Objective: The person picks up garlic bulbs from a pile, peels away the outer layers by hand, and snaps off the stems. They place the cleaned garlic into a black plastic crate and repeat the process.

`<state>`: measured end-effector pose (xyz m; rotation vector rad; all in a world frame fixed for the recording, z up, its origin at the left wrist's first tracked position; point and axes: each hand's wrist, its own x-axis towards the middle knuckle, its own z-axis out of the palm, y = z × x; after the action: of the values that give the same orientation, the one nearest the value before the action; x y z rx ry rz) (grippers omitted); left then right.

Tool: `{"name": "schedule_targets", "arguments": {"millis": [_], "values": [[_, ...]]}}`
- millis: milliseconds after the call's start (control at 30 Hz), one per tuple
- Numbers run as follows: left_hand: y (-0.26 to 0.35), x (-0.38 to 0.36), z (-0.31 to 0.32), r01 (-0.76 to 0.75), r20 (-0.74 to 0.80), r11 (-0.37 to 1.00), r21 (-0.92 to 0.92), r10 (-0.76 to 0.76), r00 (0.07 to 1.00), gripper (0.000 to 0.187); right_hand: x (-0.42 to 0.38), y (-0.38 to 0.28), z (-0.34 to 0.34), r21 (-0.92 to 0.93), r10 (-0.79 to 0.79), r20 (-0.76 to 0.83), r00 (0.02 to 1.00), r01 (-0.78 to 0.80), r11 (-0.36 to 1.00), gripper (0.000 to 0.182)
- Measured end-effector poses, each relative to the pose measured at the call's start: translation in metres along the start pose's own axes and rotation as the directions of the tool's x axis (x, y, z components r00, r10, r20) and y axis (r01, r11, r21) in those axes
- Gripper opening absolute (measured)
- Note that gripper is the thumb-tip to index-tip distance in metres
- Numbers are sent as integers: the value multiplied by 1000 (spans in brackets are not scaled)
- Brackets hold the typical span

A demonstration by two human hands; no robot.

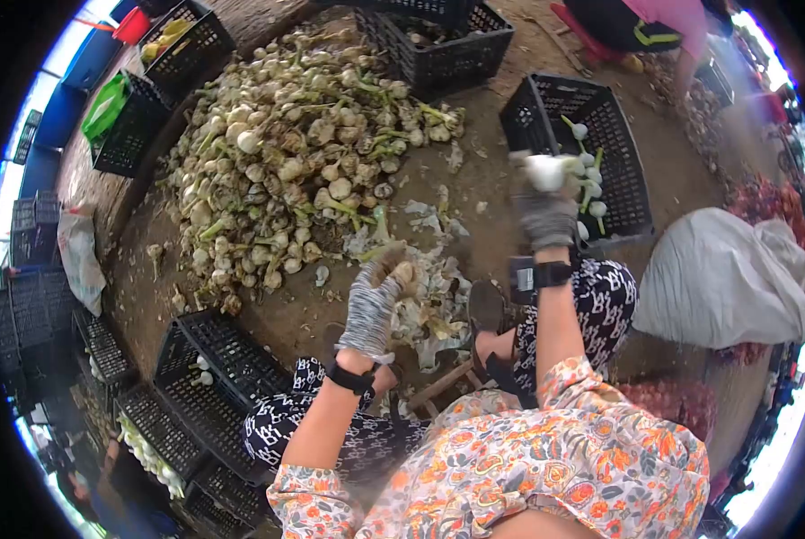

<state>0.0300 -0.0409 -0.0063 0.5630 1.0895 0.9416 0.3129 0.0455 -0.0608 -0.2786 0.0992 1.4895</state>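
Note:
My right hand, in a grey knit glove and blurred by motion, grips a white garlic bulb over the near left part of a black crate. Several trimmed garlic bulbs with green stems lie in that crate. My left hand, gloved with stained fingertips, is above scattered garlic skins. Its thumb and fingers look apart, and I make out no bulb between them. Beyond it rises a large heap of untrimmed garlic.
Another black crate with a few bulbs stands left of my knees. A stuffed white sack is at the right. More crates stand at the back, and a person in pink bends at the upper right.

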Motion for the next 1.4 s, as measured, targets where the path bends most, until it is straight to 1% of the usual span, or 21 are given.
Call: {"name": "schedule_targets", "arguments": {"millis": [33, 100, 133, 200, 233, 267, 333, 433, 533, 633, 667, 733, 800, 933, 967, 1000, 1167, 1233, 1267, 1367, 1400], "values": [[-1, -1, -1, 47, -7, 997, -54, -47, 999, 34, -7, -8, 11, 137, -139, 66, 988, 129, 982, 47], [-3, 1, -4, 95, -2, 990, -104, -96, 995, 31, -2, -12, 7, 382, -105, 379, 919, -52, 923, 50], [-4, 2, -5, 94, 4, 990, -101, -94, 996, 31, 10, -10, 2, 379, -120, 344, 931, -20, 925, 48], [-3, 2, -6, 109, -5, 991, -81, -110, 994, 31, 54, 9, -23, 244, 67, 423, 904, -185, 952, 44], [1, 2, -6, 116, -6, 990, -77, -117, 993, 31, 78, 21, -30, -172, 103, 168, 980, -74, 982, 42], [4, 2, -7, 128, -9, 989, -71, -129, 992, 31, 103, 33, -40, -570, 15, -88, 996, -62, 819, 39], [8, 3, -12, 127, 5, 990, -53, -127, 992, 32, 169, 57, -86, -990, -86, -138, 987, -135, 43, 37], [19, 2, -14, 167, -72, 985, -39, -170, 983, 31, 210, 92, -80, -529, -94, 263, 960, 62, -847, 40], [17, 4, -16, 151, -119, 987, -53, -156, 981, 28, 272, 102, -103, -347, -58, 311, 949, 56, -936, 42], [16, 11, -21, 152, -115, 988, -37, -156, 981, 27, 300, 100, -115, -218, -152, 8, 988, -147, -965, 39], [16, 11, -22, 167, -118, 985, -42, -171, 978, 27, 296, 99, -124, -147, -123, 203, 971, -94, -985, 34], [23, 9, -23, 175, -99, 984, -29, -177, 979, 29, 292, 91, -134, -218, -64, 84, 994, -44, -975, 33], [27, 8, -21, 192, -94, 980, -47, -196, 976, 30, 282, 80, -155, -275, -54, 326, 944, 39, -961, 25], [26, 5, -20, 42, -125, 999, 35, -37, 991, 36, 266, 70, -170, -666, -112, -80, 990, -137, -733, 42], [25, 6, -19, -44, -128, 994, 98, 57, 990, 39, 248, 72, -160, -192, 260, 70, 963, 269, -944, 41], [22, 10, -18, -117, -151, 985, 130, 137, 979, 43, 219, 84, -125, 350, 621, 4, 784, 580, -735, 41], [37, 14, 7, -259, -199, 965, -43, 246, 949, 63, 58, 116, 43, -14, 757, 544, 362, 906, -423, 40], [34, 23, 8, -377, -125, 926, 21, 376, 918, 66, 16, 126, 84, -894, 505, 54, 862, 267, -360, 38], [31, 24, 6, -437, -80, 898, 55, 440, 894, 68, 2, 129, 93, -945, 451, -325, 831, -269, -184, 38], [26, 20, 7, -515, -52, 853, 86, 520, 853, 69, -25, 125, 102, -926, 461, -154, 874, -290, 240, 34], [24, 19, 10, -542, -41, 838, 65, 545, 837, 69, -34, 125, 112, -985, 418, -77, 905, -134, 109, 31]]}}
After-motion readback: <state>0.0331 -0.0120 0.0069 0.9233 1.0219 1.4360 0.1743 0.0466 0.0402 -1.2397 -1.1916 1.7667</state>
